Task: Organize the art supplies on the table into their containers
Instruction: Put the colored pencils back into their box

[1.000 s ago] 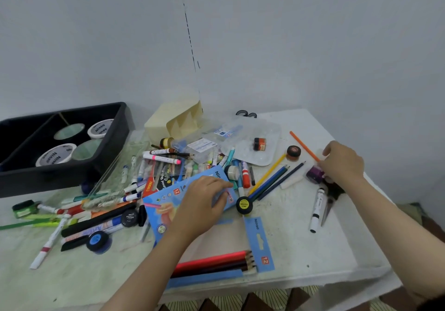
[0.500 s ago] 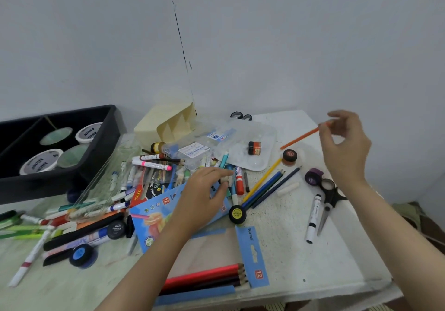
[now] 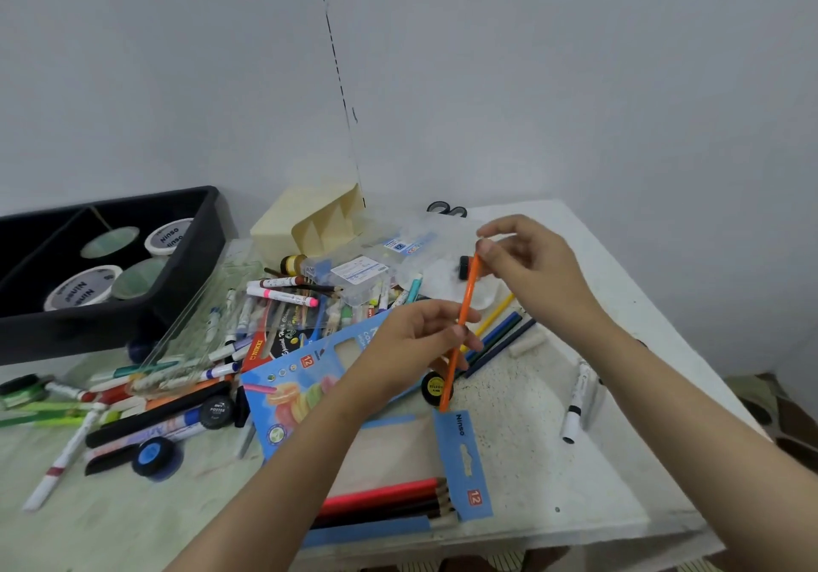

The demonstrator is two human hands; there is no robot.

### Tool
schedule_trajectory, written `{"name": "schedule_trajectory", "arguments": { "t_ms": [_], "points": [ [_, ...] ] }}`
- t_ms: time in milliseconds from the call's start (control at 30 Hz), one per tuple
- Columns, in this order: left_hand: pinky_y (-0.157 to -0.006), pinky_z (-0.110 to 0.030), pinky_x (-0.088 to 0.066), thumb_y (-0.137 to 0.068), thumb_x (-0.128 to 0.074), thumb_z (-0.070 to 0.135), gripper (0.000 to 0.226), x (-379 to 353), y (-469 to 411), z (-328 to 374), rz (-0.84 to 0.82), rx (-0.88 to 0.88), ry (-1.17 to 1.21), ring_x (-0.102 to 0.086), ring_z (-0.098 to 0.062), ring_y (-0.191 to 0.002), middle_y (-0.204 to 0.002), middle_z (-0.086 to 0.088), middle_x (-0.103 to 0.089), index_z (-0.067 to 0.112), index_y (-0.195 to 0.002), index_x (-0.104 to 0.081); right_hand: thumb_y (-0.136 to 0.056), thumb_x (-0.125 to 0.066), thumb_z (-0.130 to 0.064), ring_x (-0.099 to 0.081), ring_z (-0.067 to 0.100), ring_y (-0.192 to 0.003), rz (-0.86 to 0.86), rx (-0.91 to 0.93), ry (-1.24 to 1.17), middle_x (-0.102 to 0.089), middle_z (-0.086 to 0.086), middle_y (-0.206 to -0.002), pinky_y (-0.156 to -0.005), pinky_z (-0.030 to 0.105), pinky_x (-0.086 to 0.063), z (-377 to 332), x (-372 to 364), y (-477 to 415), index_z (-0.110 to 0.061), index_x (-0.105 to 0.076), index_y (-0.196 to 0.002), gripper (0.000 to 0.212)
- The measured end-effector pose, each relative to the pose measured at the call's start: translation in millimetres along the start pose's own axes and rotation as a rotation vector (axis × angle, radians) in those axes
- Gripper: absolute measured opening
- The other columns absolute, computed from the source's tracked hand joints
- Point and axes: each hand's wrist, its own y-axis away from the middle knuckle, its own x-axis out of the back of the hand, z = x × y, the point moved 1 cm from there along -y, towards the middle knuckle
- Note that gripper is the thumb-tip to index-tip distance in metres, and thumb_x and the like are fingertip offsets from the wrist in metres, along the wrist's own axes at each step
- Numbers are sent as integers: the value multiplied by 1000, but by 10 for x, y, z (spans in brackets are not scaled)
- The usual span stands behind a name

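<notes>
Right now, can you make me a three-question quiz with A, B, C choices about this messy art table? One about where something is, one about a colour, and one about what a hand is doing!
1. Where on the table does the black tray sit?
A. far left
B. far right
C. front edge

2. What colour is the pencil that the left hand and right hand hold?
A. blue
B. orange
C. green

3. What is the right hand doing?
A. lying flat
B. gripping scissors
C. pinching the pencil's top end

Answers:
1 A, the tray stands at the table's left side.
2 B, the pencil between the hands is orange.
3 C, its fingertips close on the pencil's upper end.
</notes>
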Motion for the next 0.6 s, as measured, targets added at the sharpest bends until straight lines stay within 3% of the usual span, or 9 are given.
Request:
{"name": "schedule_trajectory", "arguments": {
  "t_ms": [133, 200, 333, 433, 533, 600],
  "points": [
    [-57, -24, -50, -96, -40, -1, 25, 64, 36, -93, 128, 116, 165, -59, -15, -59, -72, -3, -66, 8, -97, -63, -95, -48, -20, -55, 16, -83, -208, 27, 806, -61, 2, -93, -65, 23, -39, 459, 115, -123, -21, -69, -102, 22],
    [-49, -20, -42, -95, -38, -1, 26, 96, 59, -145, 196, 169, 273, -46, -11, -48, -60, -1, -54, 7, -94, -63, -93, -50, -14, -50, 20, -92, -310, 86, 1063, -56, 3, -98, -70, 27, -32, 647, 141, -119, -23, -69, -107, 26],
    [-44, -19, -30, -96, -42, 3, 23, 135, 128, -251, 236, 226, 336, -29, -7, -43, -51, 3, -35, 5, -98, -65, -82, -61, 0, -48, 24, -80, -309, 254, 1118, -55, 5, -85, -65, 30, -26, 830, 147, -143, -19, -73, -100, 29],
    [-48, -19, -40, -100, -39, 11, 28, 143, 153, -280, 255, 254, 387, -42, -8, -44, -54, 1, -50, 5, -103, -66, -65, -77, 3, -50, 24, -65, -310, 346, 1137, -56, 5, -71, -57, 30, -27, 875, 137, -211, -18, -76, -77, 24],
    [-63, -25, -55, -100, -37, 15, 30, 147, 169, -277, 266, 244, 495, -66, -14, -64, -76, -6, -70, 5, -104, -65, -79, -69, -7, -50, 23, -80, -342, 328, 1159, -59, 5, -89, -66, 29, -26, 856, 117, -245, -19, -75, -85, 14],
    [-73, -27, -58, -100, -36, 17, 31, 158, 174, -278, 270, 231, 570, -71, -19, -81, -92, -12, -73, 5, -104, -64, -85, -64, -13, -50, 22, -89, -371, 329, 1162, -59, 3, -101, -69, 28, -25, 838, 123, -267, -21, -74, -93, 15]
  ]
}}
